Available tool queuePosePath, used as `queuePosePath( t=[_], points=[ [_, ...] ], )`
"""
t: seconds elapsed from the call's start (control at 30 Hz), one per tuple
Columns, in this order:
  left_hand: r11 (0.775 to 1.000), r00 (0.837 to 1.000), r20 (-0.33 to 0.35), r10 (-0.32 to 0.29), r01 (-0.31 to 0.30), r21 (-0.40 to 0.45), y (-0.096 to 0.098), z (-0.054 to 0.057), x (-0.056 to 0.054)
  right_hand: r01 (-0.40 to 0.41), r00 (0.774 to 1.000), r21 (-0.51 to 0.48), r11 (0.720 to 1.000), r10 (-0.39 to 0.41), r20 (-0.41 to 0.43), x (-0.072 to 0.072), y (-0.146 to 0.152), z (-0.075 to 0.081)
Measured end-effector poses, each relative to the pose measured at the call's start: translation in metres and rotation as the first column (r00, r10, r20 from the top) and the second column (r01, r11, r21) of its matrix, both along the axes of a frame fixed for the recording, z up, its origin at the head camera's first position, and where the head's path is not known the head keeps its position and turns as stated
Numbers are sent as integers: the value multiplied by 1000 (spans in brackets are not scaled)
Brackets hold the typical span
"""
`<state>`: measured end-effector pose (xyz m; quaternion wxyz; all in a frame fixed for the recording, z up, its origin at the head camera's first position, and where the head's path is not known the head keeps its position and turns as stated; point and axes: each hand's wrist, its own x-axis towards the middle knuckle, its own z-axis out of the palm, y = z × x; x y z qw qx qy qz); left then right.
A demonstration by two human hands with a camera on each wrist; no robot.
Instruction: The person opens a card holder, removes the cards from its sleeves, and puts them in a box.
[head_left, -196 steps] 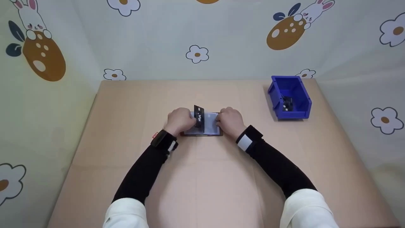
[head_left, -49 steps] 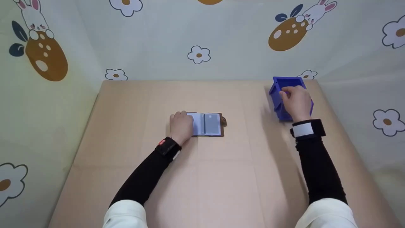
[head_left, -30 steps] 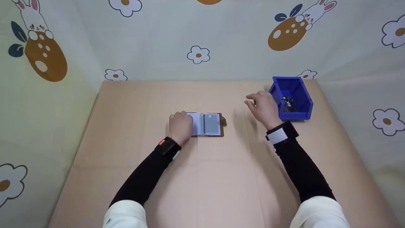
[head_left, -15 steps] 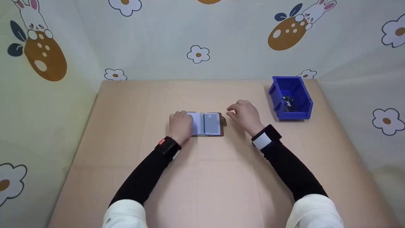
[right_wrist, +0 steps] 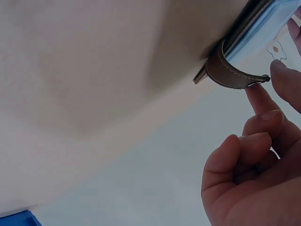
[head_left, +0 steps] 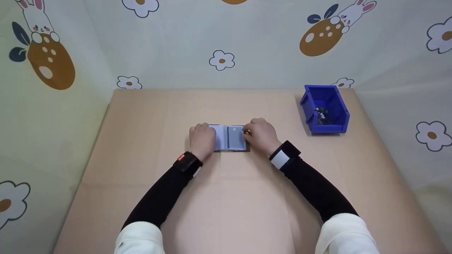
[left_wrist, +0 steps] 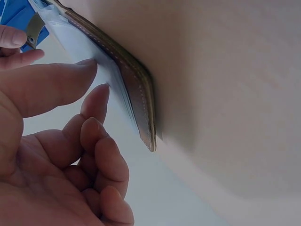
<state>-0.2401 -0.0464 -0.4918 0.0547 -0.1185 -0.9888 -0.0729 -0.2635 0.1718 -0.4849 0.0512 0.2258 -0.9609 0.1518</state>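
A brown leather card holder point(head_left: 236, 137) with clear plastic sleeves point(left_wrist: 75, 40) lies unfolded on the table. My left hand point(head_left: 203, 141) holds its left side. In the left wrist view, thumb and forefinger meet the sleeves' edge, and the other fingers curl inward. At the right edge, my right hand point(head_left: 261, 135) has its thumb and forefinger around the snap strap point(right_wrist: 230, 73). The right wrist view shows the strap bent upward, the forefinger against its tip and the thumb close above. A dark stripe runs down the right-hand sleeve. The left hand covers the left sleeve partly.
A blue plastic bin point(head_left: 325, 109) stands at the back right of the table point(head_left: 247, 197). Black VIP cards point(head_left: 322, 115) lie inside it. Patterned cloth point(head_left: 176, 53) rises behind the table and along both sides.
A VIP card stood at the holder earlier; a right-hand trip to the bin followed. My right hand has since moved left from the bin to the strap. The left hand stayed put lately.
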Motion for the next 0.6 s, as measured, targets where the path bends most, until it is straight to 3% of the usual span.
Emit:
queuePosePath(
  t=[0.27,0.6],
  points=[
    [1000,1000,23,0,0,4,0,3,1,-19,1000,72,997,20,-18,-1,-5,-8],
    [1000,1000,28,-1,1,-5,0,2,1,-21,999,92,996,25,-45,-1,-5,-14]
  ],
)
